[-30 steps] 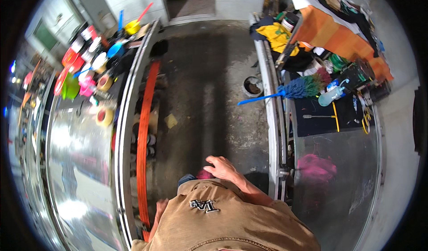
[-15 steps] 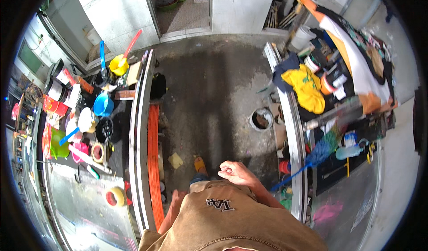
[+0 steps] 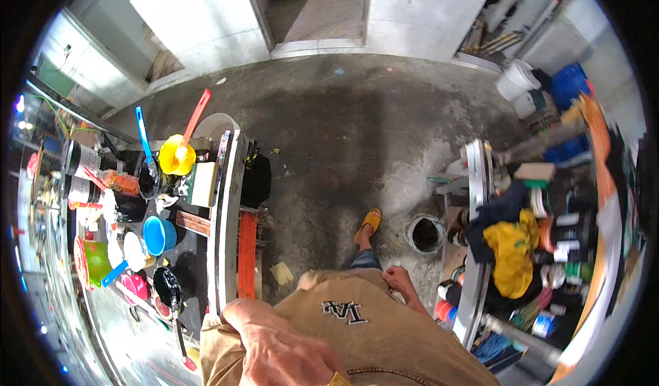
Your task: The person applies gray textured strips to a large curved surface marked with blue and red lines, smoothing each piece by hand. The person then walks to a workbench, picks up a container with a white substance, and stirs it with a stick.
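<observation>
My left hand (image 3: 281,345) is large and close to the camera at the bottom, over the tan shirt (image 3: 384,338); its fingertips are hidden at the frame's lower edge, beside a small yellow edge I cannot make out. My right hand (image 3: 397,277) has curled fingers beside the shirt's hem; what they hold, if anything, is hidden. One foot in a yellow sandal (image 3: 371,223) is forward on the concrete floor, left of a metal bucket (image 3: 424,234).
The left bench (image 3: 233,180) holds paint pots, a yellow scoop (image 3: 176,154) and a blue tub (image 3: 158,236). The right bench (image 3: 477,173) holds a yellow cloth (image 3: 513,262) and jars. White buckets (image 3: 516,78) and blue drums (image 3: 570,84) stand near doorways at the back.
I have moved forward toward the doorways and the benches have slid back. My left hand has risen from low beside my body to close below the camera. A sandalled foot has stepped out.
</observation>
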`<state>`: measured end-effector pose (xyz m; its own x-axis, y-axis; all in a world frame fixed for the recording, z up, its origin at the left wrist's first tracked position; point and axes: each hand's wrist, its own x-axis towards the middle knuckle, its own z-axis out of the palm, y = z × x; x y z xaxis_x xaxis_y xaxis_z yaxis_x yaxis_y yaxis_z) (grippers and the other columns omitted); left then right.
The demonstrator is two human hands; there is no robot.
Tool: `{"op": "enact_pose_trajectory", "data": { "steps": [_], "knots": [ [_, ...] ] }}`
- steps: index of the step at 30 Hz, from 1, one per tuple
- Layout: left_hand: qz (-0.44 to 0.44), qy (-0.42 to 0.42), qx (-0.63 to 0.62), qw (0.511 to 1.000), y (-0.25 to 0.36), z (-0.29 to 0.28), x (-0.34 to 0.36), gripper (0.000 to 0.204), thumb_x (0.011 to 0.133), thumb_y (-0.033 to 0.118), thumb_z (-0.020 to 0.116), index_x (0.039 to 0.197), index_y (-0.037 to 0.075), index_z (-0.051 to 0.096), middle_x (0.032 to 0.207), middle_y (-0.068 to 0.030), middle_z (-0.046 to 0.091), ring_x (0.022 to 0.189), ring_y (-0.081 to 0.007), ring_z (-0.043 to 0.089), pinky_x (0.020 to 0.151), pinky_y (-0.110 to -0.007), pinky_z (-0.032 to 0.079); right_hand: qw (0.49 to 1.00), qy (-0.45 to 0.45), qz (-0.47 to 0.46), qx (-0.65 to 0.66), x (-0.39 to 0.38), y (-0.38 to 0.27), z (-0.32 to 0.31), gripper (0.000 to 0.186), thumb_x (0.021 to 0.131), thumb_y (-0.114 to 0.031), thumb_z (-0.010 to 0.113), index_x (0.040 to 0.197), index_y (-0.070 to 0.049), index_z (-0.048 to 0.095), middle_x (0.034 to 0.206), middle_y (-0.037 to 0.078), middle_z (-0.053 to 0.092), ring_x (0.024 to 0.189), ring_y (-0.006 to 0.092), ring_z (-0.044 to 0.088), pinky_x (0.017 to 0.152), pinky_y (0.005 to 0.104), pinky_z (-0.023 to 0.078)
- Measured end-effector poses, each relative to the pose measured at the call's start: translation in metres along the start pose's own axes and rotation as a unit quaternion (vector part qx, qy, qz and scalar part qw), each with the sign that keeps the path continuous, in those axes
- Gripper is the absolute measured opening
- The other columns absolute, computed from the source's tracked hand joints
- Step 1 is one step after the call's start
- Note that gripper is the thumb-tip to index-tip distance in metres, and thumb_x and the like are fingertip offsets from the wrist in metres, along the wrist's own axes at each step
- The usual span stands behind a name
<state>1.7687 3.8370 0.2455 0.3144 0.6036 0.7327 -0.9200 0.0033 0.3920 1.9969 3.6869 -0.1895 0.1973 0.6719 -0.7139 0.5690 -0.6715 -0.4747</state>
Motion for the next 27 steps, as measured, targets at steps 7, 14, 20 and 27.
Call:
{"op": "enact_pose_trajectory", "data": {
  "steps": [7, 14, 20, 27],
  "knots": [
    [0.118, 0.017, 0.006, 0.993, -0.063, -0.077, 0.125, 0.033, 0.094, 0.030, 0.062, 0.086, -0.001, 0.065, 0.105, -0.0278, 0.067, 0.075, -0.0339, 0.069, 0.069, -0.045, 0.059, 0.999, 0.004, 0.030, 0.039, 0.137, 0.001, -0.088, 0.028, 0.083, -0.027, 0.070, 0.084, 0.001, 0.070, 0.076, 0.010, 0.070, 0.060, 0.0165, 0.065, 0.055, 0.0329, 0.053],
    [0.128, -0.032, 0.052, 0.990, -0.068, -0.221, 0.189, 0.051, 0.088, 0.051, 0.065, 0.079, 0.001, 0.064, 0.091, -0.0193, 0.069, 0.066, -0.0270, 0.067, 0.055, -0.035, 0.052, 0.970, 0.007, 0.075, 0.231, 0.246, -0.131, -0.186, 0.018, 0.089, -0.018, 0.065, 0.085, -0.001, 0.065, 0.071, 0.006, 0.063, 0.056, 0.0162, 0.062, 0.046, 0.0287, 0.046],
    [0.125, -0.129, 0.080, 0.980, -0.033, -0.365, 0.254, 0.057, 0.087, 0.060, 0.063, 0.067, 0.007, 0.056, 0.071, -0.0090, 0.062, 0.058, -0.0211, 0.060, 0.046, -0.032, 0.041, 0.984, -0.020, 0.123, 0.131, 0.345, -0.159, -0.207, 0.017, 0.089, -0.017, 0.064, 0.091, -0.001, 0.067, 0.069, 0.008, 0.063, 0.060, 0.0205, 0.064, 0.047, 0.0321, 0.048],
    [0.148, -0.128, 0.227, 0.954, 0.085, -0.483, 0.328, 0.049, 0.084, 0.049, 0.073, 0.066, 0.006, 0.058, 0.066, -0.0056, 0.058, 0.048, -0.0174, 0.057, 0.040, -0.029, 0.039, 0.989, -0.090, 0.098, 0.056, 0.446, -0.340, -0.259, 0.018, 0.089, -0.018, 0.064, 0.085, 0.000, 0.065, 0.067, 0.009, 0.062, 0.056, 0.0209, 0.062, 0.046, 0.0335, 0.047]
  ]
}}
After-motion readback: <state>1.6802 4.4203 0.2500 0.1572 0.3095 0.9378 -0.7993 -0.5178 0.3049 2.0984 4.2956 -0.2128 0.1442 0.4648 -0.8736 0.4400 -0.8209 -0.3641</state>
